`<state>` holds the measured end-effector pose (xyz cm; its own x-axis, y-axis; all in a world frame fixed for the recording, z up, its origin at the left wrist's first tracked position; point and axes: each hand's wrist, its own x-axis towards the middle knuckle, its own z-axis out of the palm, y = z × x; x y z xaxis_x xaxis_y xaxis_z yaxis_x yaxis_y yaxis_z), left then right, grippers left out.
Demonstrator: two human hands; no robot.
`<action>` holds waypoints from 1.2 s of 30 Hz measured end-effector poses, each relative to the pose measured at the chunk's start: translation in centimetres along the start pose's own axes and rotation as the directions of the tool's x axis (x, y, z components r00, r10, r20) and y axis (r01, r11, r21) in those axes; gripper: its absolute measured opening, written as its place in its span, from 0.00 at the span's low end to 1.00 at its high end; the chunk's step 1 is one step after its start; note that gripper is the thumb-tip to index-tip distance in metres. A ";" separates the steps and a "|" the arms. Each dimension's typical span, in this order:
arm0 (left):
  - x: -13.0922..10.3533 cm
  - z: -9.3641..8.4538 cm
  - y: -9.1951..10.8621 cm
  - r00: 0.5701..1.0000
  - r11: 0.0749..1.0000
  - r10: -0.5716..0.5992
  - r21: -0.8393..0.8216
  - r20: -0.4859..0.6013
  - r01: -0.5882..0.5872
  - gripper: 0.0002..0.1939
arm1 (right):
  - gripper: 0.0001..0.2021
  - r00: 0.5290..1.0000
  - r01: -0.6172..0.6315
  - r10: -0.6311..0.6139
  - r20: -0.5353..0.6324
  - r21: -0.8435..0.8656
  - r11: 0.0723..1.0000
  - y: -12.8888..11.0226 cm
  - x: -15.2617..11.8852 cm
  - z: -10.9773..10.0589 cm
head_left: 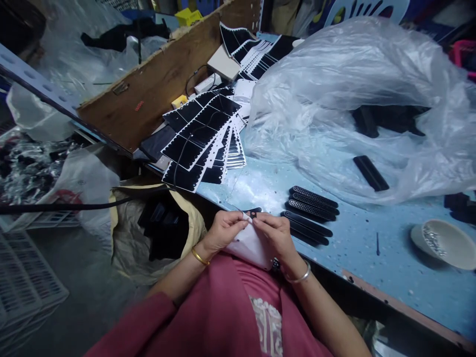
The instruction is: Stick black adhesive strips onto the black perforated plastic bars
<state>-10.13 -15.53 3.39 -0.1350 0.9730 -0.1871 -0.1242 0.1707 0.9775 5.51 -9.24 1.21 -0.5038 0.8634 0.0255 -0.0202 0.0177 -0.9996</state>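
Close to my body, at the table's front edge, a white backing sheet (255, 248) hangs between my two hands. My left hand (224, 232) is closed, its thumb and fingers pinching the sheet's top edge. Opposite it, my right hand (275, 234) pinches at the same edge, where a small black piece (253, 214) shows between the fingertips. How far that piece is stuck to the sheet is hidden. Just right of my right hand lie several long black strips (312, 203) with rounded ends, some with a mesh-like pattern.
Fanned black-and-white sticker sheets (208, 134) cover the table's left side against a wooden board (163, 74). A large clear plastic bag (334, 74) fills the back right, a black block (371, 172) by it. A bowl (457, 243) holds small metal parts. Below left stands an open sack (122, 243).
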 end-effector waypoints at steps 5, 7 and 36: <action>0.3 -0.2 -1.7 0.973 0.954 -0.195 -0.256 -0.121 0.159 0.14 | 0.08 0.941 -0.042 0.106 -0.321 0.201 0.979 -2.4 0.8 -1.6; 0.3 -0.5 -2.4 0.948 0.947 -0.253 -0.249 -0.193 0.202 0.16 | 0.09 0.894 0.059 0.048 -0.446 0.225 0.973 -3.9 0.9 -3.5; 9.1 8.8 2.8 0.843 0.936 -0.330 0.030 0.425 0.351 0.16 | 0.13 0.871 0.281 -0.491 -0.024 -0.796 0.537 -4.0 -5.3 -14.2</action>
<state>-3.00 -4.86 5.28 0.3448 0.8300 -0.4383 -0.1342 0.5058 0.8522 20.55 -6.71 4.92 -0.4079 0.7552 0.5132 0.5348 0.6532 -0.5361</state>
